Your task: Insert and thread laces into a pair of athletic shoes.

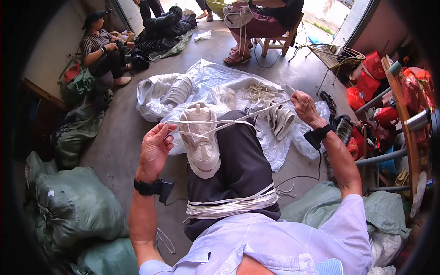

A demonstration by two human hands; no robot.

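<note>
Ctr frame: wht shoe point(201, 155), just R of L hand point(156, 147), long axis approx vert, toe twd btm | L nearer, pinching lace point(192, 122) | upper R: R hand point(306, 108), same lace pinched

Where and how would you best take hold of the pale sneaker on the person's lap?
Probably by the rounded toe of the pale sneaker, coming from the person's body side, thumb and fingers on opposite sides. The toe points toward the body and lies clear of the white laces, which are pinched in the left hand and right hand.
</note>
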